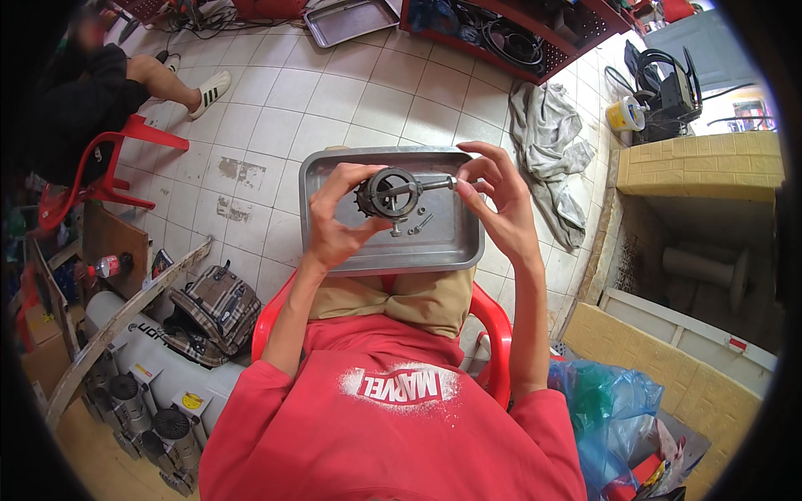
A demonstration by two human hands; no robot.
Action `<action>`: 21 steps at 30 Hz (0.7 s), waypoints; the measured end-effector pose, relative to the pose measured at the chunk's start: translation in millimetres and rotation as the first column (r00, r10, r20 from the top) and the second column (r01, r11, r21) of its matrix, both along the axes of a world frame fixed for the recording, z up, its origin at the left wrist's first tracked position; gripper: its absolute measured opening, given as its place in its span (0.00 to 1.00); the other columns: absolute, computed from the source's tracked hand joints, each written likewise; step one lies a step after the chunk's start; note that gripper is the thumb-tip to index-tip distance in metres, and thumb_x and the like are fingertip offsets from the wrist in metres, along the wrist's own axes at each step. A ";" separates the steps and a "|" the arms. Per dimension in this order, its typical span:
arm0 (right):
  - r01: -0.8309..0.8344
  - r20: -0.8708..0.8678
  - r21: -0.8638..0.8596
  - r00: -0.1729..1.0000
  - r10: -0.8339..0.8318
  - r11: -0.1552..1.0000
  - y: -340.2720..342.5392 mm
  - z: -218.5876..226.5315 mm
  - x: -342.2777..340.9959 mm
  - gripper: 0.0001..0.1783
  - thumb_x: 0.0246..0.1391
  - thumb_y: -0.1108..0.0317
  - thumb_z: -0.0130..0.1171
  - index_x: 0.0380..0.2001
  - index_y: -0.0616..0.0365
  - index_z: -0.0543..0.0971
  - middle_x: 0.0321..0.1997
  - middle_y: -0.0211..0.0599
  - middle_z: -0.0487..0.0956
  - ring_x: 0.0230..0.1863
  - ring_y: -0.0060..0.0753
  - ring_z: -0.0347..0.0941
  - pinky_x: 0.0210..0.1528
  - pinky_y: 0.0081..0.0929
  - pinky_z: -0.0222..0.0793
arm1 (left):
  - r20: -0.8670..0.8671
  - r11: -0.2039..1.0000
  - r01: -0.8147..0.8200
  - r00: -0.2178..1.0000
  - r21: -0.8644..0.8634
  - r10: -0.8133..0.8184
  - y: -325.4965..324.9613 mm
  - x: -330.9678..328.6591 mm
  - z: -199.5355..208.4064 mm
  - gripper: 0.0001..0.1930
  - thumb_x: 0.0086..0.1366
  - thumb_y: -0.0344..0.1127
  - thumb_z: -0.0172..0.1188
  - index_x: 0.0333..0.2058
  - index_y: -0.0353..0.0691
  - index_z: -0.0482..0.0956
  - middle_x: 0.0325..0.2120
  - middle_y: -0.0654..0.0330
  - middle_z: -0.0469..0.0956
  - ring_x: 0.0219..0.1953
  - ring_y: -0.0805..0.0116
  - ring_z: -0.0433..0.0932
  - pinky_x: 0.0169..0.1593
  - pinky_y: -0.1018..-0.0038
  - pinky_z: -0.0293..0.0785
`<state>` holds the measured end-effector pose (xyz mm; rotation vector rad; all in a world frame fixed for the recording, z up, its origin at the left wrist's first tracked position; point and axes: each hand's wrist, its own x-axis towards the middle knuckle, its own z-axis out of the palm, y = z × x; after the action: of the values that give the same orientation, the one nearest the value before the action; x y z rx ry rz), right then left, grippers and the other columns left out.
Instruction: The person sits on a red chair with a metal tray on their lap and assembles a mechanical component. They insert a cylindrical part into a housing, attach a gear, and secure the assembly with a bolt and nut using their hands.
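My left hand grips a round, dark metal ring-shaped part with a toothed outer edge, thumb below and fingers above. A shaft sticks out from the ring's right side. At its light-coloured tip, my right hand pinches with thumb and fingers. A bolt-like piece points down from the underside of the ring. Beneath my hands, a grey metal tray rests on my lap. Loose small hardware, including a bolt, lies inside it.
A grey cloth is spread on the tiled floor at right, beside a yellow-edged pit. Another person sits on a red chair at far left. A plaid backpack and a blue plastic bag flank my chair. Another tray lies ahead.
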<state>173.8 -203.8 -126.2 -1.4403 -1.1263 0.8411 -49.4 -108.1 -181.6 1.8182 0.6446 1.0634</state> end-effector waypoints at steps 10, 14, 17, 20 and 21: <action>-0.154 -0.026 -0.106 0.988 0.152 0.982 -4.5 -3.0 11.4 0.13 0.64 0.66 0.65 0.48 0.59 0.79 0.48 0.35 0.83 0.49 0.28 0.79 0.56 0.30 0.72 | -0.017 1.000 0.018 1.000 -0.013 -0.018 -1.0 -0.7 1.8 0.32 0.42 0.26 0.80 0.50 0.38 0.82 0.44 0.57 0.84 0.47 0.59 0.83 0.51 0.68 0.79; -0.130 -0.021 -0.043 0.991 0.130 0.991 -4.3 3.9 11.3 0.16 0.58 0.65 0.69 0.47 0.61 0.81 0.55 0.37 0.81 0.56 0.32 0.78 0.61 0.32 0.70 | -0.016 1.000 0.010 1.000 -0.021 -0.010 -2.7 -0.8 1.4 0.32 0.41 0.26 0.80 0.50 0.38 0.82 0.45 0.57 0.84 0.47 0.59 0.83 0.51 0.67 0.79; -0.205 0.077 -0.124 0.974 0.215 0.971 -4.2 -13.2 18.0 0.14 0.57 0.65 0.71 0.44 0.59 0.83 0.49 0.33 0.82 0.53 0.31 0.78 0.59 0.32 0.69 | -0.021 1.000 0.028 0.999 -0.010 -0.028 -2.6 1.0 1.6 0.32 0.41 0.26 0.80 0.50 0.39 0.82 0.45 0.57 0.84 0.47 0.58 0.83 0.51 0.67 0.79; -0.182 0.131 -0.146 0.971 0.201 0.972 -5.6 -11.6 15.8 0.14 0.58 0.64 0.71 0.44 0.60 0.83 0.47 0.34 0.82 0.52 0.32 0.77 0.59 0.32 0.69 | -0.017 0.999 0.038 0.999 -0.019 -0.038 -2.6 0.9 -1.1 0.32 0.41 0.26 0.80 0.50 0.39 0.82 0.45 0.57 0.84 0.47 0.58 0.83 0.51 0.67 0.79; -0.175 0.191 -0.074 0.964 0.187 0.982 -4.0 -9.0 14.5 0.14 0.58 0.64 0.70 0.44 0.61 0.83 0.46 0.35 0.82 0.52 0.32 0.77 0.59 0.31 0.69 | -0.015 0.999 0.039 0.999 -0.027 -0.039 -2.6 0.5 -1.9 0.33 0.41 0.26 0.80 0.50 0.39 0.82 0.45 0.57 0.84 0.47 0.58 0.83 0.51 0.67 0.78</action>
<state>188.3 -207.8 -135.2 -1.5089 -1.4112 0.8771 -48.9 -110.7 -183.4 1.8105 0.6273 1.0115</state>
